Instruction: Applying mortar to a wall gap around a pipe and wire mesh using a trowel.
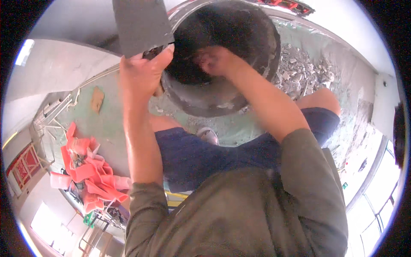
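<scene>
My left hand (143,70) is raised at the upper left and grips the lower edge of a flat grey board (139,23) that stands up past the top of the picture. Right beside it is a large round black bucket (214,96), its outer wall smeared with grey mortar. My right hand (216,60) reaches down inside the bucket's dark opening with the fingers curled; what they hold, if anything, is hidden in the shadow. Both forearms come up from my olive-green sleeves.
Below the bucket are my knees in dark blue shorts (201,156) and a shoe (208,135) on a green floor (111,120). Grey rubble (302,73) lies at the right. A heap of pink-red sheets (92,171) sits at the left. A brown scrap (97,99) lies nearby.
</scene>
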The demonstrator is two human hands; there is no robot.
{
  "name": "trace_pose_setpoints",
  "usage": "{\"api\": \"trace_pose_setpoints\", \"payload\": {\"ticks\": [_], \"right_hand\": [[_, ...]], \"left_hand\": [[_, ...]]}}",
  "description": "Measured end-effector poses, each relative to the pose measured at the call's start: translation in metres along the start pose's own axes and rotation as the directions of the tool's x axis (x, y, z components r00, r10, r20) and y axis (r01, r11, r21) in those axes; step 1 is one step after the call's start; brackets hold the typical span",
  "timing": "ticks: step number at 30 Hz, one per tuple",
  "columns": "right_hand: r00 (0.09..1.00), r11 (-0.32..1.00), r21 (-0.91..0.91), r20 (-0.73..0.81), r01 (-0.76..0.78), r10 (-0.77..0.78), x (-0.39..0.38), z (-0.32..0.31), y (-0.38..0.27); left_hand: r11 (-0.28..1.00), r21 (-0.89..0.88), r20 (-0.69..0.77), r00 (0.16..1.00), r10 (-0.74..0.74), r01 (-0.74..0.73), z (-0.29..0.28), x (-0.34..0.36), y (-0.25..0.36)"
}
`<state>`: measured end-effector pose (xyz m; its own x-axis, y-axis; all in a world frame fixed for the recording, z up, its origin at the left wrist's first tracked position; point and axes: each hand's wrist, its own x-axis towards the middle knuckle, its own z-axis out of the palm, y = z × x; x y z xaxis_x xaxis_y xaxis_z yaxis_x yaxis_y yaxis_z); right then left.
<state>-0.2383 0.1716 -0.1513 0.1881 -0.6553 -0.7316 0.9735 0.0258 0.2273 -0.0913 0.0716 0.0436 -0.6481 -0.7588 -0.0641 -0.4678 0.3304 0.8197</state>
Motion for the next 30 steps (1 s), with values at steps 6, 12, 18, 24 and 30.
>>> {"api": "trace_pose_setpoints", "payload": {"ticks": [6,12,18,24,30], "right_hand": [[0.997,0.997,-0.073,-0.078,0.004,-0.01,-0.081,-0.001,-0.021],[0.869,-0.254,-0.956,0.0,-0.145,-0.496,-0.137,0.041,-0.01],[0.739,-0.845,-0.126,0.429,-0.52,-0.519,-0.088,0.043,-0.033],[0.826,-0.854,-0.354,0.286,-0.381,-0.486,-0.045,-0.011,-0.02],[0.801,-0.904,-0.379,0.468,-0.198,-0.372,-0.019,-0.059,-0.02]], "left_hand": [[0.98,-0.198,0.045,0.999,-0.008,0.017,-0.001,0.001,0.002],[0.998,-0.055,0.132,0.991,0.034,-0.027,0.001,-0.004,0.018],[0.966,-0.158,0.063,0.974,0.216,-0.204,0.012,0.003,0.009],[0.991,0.061,0.089,0.99,0.113,-0.119,0.003,0.004,0.006],[0.974,-0.186,0.132,0.98,0.151,-0.126,0.009,0.005,0.001]]}}
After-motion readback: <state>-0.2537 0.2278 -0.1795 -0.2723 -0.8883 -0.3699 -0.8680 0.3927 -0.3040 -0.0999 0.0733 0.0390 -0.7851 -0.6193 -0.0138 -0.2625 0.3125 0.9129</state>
